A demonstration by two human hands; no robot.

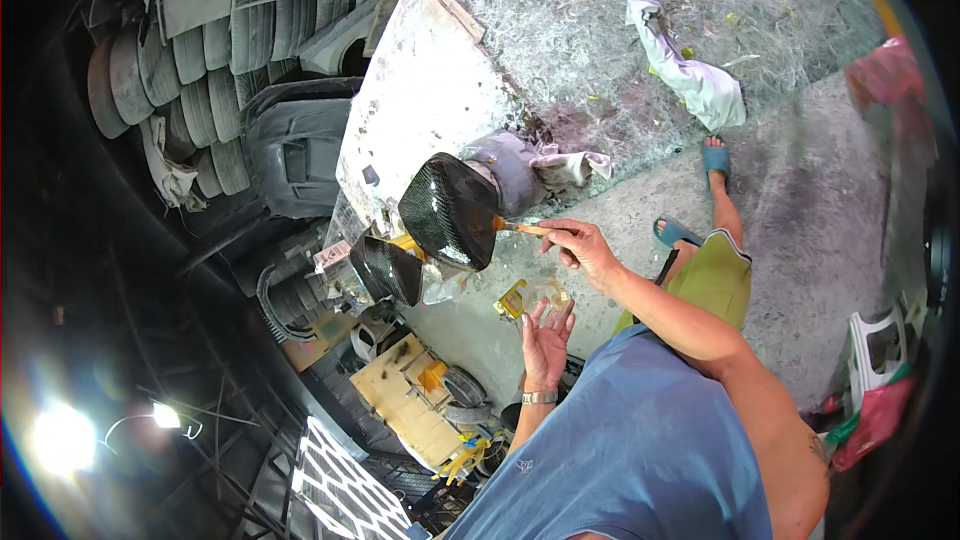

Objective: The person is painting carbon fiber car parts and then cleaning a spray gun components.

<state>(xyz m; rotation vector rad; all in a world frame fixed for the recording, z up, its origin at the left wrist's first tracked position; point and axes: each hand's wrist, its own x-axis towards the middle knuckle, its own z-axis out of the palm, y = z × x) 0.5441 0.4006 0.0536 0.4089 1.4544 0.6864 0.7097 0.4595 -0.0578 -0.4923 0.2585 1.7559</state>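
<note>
A brush [522, 229] with a slim light handle is pinched in the fingers of my right hand [588, 252]. Its tip meets the right edge of a glossy black carbon-weave shell [447, 208], shaped like a mirror cover. Below it, my left hand [546, 352] is palm up, with its fingers around a clear plastic cup [546, 296]. Yellow shows at the cup's left side; its contents are hard to make out. A second black carbon-weave shell [388, 270] sits to the lower left of the first.
A pale, stained surface strewn with fibres [590, 50] spreads beyond, with a crumpled white cloth [690, 75] on it. A grey wrapped bundle [508, 170] stands behind the shell. Stacked dark curved panels [190, 70] fill the upper left. A wooden board [400, 395] is lower left.
</note>
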